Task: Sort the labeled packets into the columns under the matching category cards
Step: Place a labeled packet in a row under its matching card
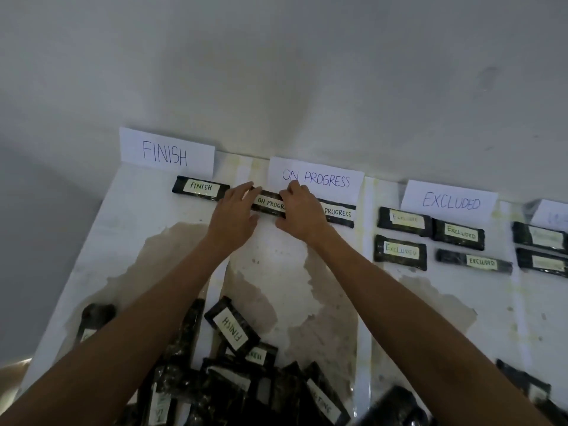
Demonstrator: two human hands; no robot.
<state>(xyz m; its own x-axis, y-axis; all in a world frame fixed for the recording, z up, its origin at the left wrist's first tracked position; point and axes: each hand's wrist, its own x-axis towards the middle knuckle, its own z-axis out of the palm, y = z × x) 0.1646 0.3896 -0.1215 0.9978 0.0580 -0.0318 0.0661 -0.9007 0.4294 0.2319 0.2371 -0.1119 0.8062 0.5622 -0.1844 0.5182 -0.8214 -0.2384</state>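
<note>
Packet [268, 203] sits between left hand [233, 216] and right hand [302, 212] fingers [294, 189], apparently held.

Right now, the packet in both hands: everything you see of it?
The ON PROGRESS packet is a dark, glossy, flat pouch with a pale handwritten label. It lies level on or just over the table, below the ON PROGRESS card. The left hand and right hand pinch its ends; the right covers the label's end.

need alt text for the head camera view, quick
The left hand and right hand pinch an ON PROGRESS packet by the lower left corner of the ON PROGRESS card, beside a second matching packet. A FINISH card and an EXCLUDED card head neighbouring columns; unsorted packets lie heaped nearest the camera.
</note>
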